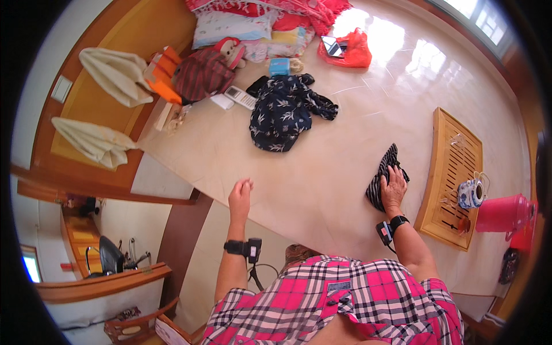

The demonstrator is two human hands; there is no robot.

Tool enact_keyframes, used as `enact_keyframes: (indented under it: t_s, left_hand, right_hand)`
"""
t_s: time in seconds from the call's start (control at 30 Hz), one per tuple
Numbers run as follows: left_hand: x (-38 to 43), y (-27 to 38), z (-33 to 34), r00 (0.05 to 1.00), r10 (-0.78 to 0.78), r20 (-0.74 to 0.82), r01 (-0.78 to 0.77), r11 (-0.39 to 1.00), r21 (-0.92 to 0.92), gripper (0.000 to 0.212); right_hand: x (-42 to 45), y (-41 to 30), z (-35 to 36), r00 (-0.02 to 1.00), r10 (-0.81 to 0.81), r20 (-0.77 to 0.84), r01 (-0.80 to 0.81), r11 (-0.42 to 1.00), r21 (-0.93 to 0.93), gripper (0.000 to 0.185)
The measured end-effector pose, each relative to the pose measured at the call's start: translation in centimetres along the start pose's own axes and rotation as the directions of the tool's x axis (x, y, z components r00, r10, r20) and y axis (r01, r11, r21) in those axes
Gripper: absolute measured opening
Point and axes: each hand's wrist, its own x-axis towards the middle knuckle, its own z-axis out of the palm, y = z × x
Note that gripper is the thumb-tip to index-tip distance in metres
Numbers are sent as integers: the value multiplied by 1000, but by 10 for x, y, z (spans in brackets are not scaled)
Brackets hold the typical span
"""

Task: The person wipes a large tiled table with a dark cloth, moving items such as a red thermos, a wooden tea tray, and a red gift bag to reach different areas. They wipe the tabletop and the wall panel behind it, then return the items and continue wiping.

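Note:
On the pale, glossy tabletop (310, 185), my right hand (393, 189) presses down on a black and grey striped cloth (379, 181), fingers spread over it. The cloth is bunched, with a pointed end away from me. My left hand (240, 198) hovers near the table's left edge, its fingers curled in and no object visible in them. Both wrists wear black straps with small devices. Farther out lies a dark blue shirt (280, 120) with a white leaf print, one sleeve stretched to the right.
To the right stands a slatted wooden tea tray (453, 172) bearing a blue-and-white teapot (470, 194). Beside it is a pink thermos flask (502, 213). At the back are pillows (233, 28), a red plastic bag (358, 49), a cordless phone (240, 97) and an orange bag (164, 73).

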Motion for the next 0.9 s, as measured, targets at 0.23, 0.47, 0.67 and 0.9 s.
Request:
enact_keyframes:
  t_s: [0.23, 0.47, 0.67, 0.9]
  left_hand:
    - [188, 116, 180, 792, 479, 379, -553, 826, 111, 24]
    - [364, 123, 419, 595, 580, 556, -778, 590, 216, 28]
    - [477, 116, 563, 625, 531, 571, -775, 334, 537, 30]
    - [512, 131, 614, 659, 478, 581, -724, 193, 662, 20]
  right_hand:
    - [66, -7, -7, 994, -108, 5, 107, 991, 83, 47]
    - [117, -1, 13, 992, -123, 13, 119, 978, 174, 53]
    - [154, 14, 33, 992, -62, 107, 47, 989, 140, 56]
    - [179, 27, 50, 988, -68, 135, 46, 986, 159, 55]
